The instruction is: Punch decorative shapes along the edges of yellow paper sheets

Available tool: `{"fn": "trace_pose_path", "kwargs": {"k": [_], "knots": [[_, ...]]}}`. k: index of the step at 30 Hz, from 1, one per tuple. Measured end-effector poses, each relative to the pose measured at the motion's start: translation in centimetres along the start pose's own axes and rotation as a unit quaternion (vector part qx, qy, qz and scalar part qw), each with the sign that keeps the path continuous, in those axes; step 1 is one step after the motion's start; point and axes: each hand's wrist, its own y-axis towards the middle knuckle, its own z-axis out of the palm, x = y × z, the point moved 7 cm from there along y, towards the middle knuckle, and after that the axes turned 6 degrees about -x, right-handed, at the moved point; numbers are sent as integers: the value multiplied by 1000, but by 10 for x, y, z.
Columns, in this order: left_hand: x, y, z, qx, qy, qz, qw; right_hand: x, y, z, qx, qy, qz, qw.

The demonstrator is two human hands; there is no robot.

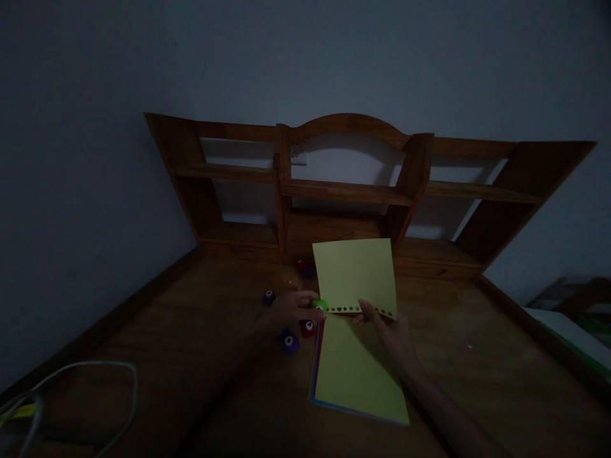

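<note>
A yellow sheet of paper point(354, 270) is held up over the desk, with a row of small punched shapes, hearts and stars among them, along its lower edge. My right hand point(389, 331) pinches that lower edge, thumb on top. At the sheet's lower left corner, my left hand point(291, 308) is closed around a green craft punch point(321, 306), which meets the paper's edge. Beneath lies a stack of coloured paper point(358, 375), yellow on top, with red and blue edges showing at its left side.
Several other craft punches lie left of the stack: a purple one point(289, 343), a red one point(308, 328) and another purple one point(268, 297). Behind stands a wooden shelf unit point(346, 191). A white cable point(133, 381) loops at the lower left of the desk point(191, 318).
</note>
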Motion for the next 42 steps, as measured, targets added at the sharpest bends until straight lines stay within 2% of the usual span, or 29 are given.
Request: {"fn": "trace_pose_path", "kwargs": {"k": [9,20,34,42], "knots": [[3,1,1,-22,-2,-13,1000,-1,-1,4,13,11,21,1000],[-1,-2,1,-41,27,-22,999,1,-2,2,-2,17,48,999],[-16,-12,13,-17,-6,-12,1000,-3,0,6,16,26,29,999],[-20,-13,15,-67,-24,-4,997,-6,-1,7,13,36,42,998]]}}
